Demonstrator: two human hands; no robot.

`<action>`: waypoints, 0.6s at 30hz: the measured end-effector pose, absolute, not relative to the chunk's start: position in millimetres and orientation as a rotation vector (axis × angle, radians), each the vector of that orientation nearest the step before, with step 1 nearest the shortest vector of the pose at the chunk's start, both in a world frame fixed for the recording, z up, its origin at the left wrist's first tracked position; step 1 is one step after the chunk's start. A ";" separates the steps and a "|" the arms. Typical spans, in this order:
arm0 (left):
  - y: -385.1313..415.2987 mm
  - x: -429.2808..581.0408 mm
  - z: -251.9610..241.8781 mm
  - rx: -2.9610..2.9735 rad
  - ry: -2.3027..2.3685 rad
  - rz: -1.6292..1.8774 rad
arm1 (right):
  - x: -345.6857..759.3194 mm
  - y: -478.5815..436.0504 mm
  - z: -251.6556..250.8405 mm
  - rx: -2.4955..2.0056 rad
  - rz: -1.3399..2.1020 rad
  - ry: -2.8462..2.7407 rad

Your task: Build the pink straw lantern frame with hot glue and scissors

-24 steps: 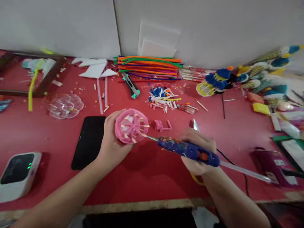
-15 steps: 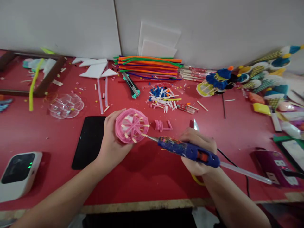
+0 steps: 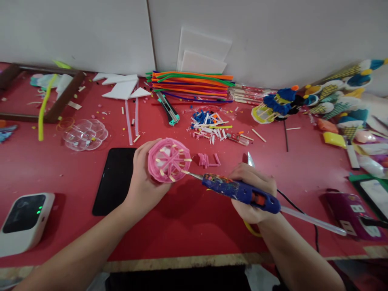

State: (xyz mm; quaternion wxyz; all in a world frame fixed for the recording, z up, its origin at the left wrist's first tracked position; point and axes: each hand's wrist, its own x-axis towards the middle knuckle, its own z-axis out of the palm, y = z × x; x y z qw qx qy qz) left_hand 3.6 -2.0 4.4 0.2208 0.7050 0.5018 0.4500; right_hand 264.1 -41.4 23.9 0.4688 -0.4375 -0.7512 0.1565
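Observation:
My left hand is wrapped round a pink round craft piece, with pink spokes across its top and short wooden stick ends standing round its ring. In my right hand is a blue, paint-smeared hot glue gun, its metal nozzle pointing left. The nozzle tip touches or nearly touches a stick end on the right lower rim of the piece. A clear glue stick protrudes from the back of the gun. Short pink strips lie on the table between my hands.
Scissors lie partly under my right hand. A black phone and a white device are at left. Behind are a cutter, pipe cleaners and cut bits. The gun's cord runs near a purple box.
Almost nothing differs; the view has shifted very slightly. Both hands, the pink piece and the glue gun keep nearly the same positions.

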 end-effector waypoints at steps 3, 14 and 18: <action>-2.5 3.5 4.5 1.944 1.391 1.247 | 262.5 -40.6 26.1 -1.067 0.367 -1.833; -2.4 3.2 2.8 1.933 1.359 1.274 | 262.7 -40.8 27.4 -1.078 0.363 -1.830; -1.3 2.2 3.8 1.971 1.382 1.215 | 263.7 -40.7 27.9 -1.061 0.358 -1.840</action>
